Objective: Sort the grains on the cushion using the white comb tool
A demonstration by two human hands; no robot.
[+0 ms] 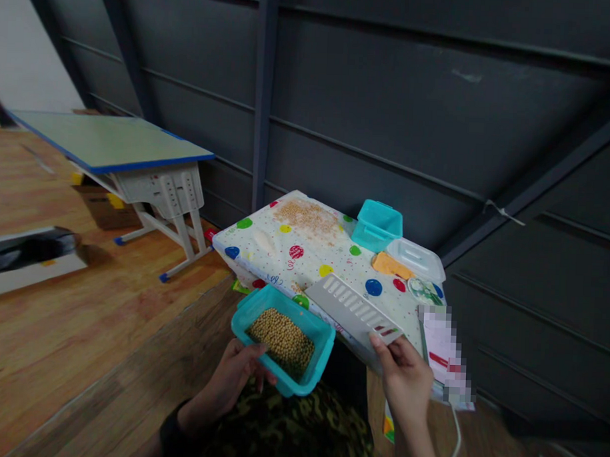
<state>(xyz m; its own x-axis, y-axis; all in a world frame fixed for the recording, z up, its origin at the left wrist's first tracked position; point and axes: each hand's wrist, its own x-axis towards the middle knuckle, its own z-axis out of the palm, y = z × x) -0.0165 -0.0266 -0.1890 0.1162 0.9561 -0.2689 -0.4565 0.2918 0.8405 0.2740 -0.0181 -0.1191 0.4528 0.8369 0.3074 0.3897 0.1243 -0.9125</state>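
My left hand (237, 376) grips the near edge of a teal box (246, 313) filled with yellowish beans (281, 341), held just off the table's front edge. My right hand (404, 378) pinches the near end of a flat grey slotted scraper (352, 307) that lies on the table with the dotted white cloth (264, 244). A spread of loose beans (308, 215) lies at the table's far side.
A second teal box (378, 224), a clear lid (416, 259) and an orange cloth (388, 265) sit at the table's far right. A paper sheet (443, 350) lies by my right hand. A blue-edged desk (112, 142) stands to the left on the wooden floor; a dark panelled wall is behind.
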